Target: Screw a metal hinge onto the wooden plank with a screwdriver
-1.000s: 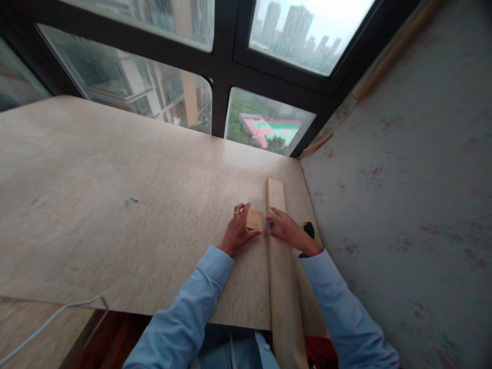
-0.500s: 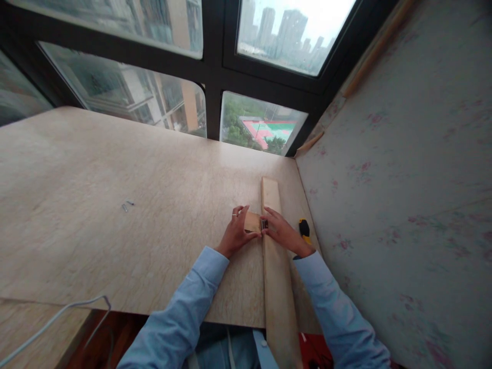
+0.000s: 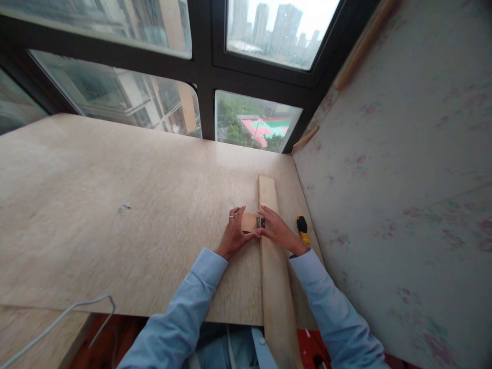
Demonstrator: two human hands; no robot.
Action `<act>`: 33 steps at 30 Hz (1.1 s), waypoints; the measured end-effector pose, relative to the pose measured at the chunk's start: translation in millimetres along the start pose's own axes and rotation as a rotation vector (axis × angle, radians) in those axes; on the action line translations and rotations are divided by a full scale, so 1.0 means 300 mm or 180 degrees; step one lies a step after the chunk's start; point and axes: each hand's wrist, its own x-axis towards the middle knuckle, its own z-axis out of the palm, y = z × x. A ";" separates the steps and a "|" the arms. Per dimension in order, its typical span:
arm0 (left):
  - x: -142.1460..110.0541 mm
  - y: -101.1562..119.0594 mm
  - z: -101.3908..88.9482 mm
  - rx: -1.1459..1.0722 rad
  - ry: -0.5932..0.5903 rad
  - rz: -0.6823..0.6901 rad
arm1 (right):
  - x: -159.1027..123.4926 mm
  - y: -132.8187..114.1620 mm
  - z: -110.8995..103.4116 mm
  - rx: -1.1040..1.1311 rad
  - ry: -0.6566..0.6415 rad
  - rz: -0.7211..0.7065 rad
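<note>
My left hand [image 3: 233, 237] grips a small wooden block [image 3: 249, 222] between thumb and fingers, a ring on one finger. The block's right end meets the left edge of a long wooden board [image 3: 273, 287]. A small metal bracket [image 3: 261, 223], perhaps a hinge, sits at that joint. Over the board, my right hand [image 3: 281, 231] pinches the bracket with thumb and fingertips, which partly cover it. To the right of this hand lies a black-and-yellow tool handle [image 3: 302, 228]; its working end cannot be made out.
A few small screws [image 3: 123, 209] lie on the pale tabletop [image 3: 165, 230] to the left. A white cable [image 3: 69, 310] loops over the front left edge. Dark-framed windows [image 3: 200, 77] rise behind, and a flowered wall [image 3: 384, 179] bounds the right side. Something red [image 3: 310, 346] is below the front edge.
The camera view has shifted slightly. A little more of the metal bracket shows beside my right fingertips; both hands keep nearly the same place at the joint.
</note>
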 end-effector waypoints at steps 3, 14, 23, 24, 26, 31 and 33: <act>0.002 0.002 -0.002 -0.0013 0.0072 -0.0008 | -0.014 0.000 -0.008 0.0074 -0.0025 -0.0087; 0.011 -0.003 0.001 0.0033 0.0106 -0.0041 | -0.005 0.037 0.006 -0.0119 -0.0176 -0.0444; 0.015 -0.010 0.004 -0.0028 0.0148 -0.0045 | 0.043 0.054 0.006 -0.0134 -0.0281 -0.0441; 0.015 -0.011 0.005 -0.0041 0.0169 -0.0039 | 0.047 0.059 0.005 -0.0127 -0.0310 -0.0439; 0.016 -0.014 0.008 -0.0062 0.0215 -0.0032 | 0.052 0.069 0.003 -0.0133 -0.0368 -0.0428; 0.018 -0.021 0.011 -0.0088 0.0237 -0.0045 | 0.057 0.064 -0.004 -0.0266 -0.0459 -0.0451; 0.019 -0.022 0.010 -0.0107 0.0195 -0.0048 | 0.057 0.056 -0.006 -0.0330 -0.0488 -0.0448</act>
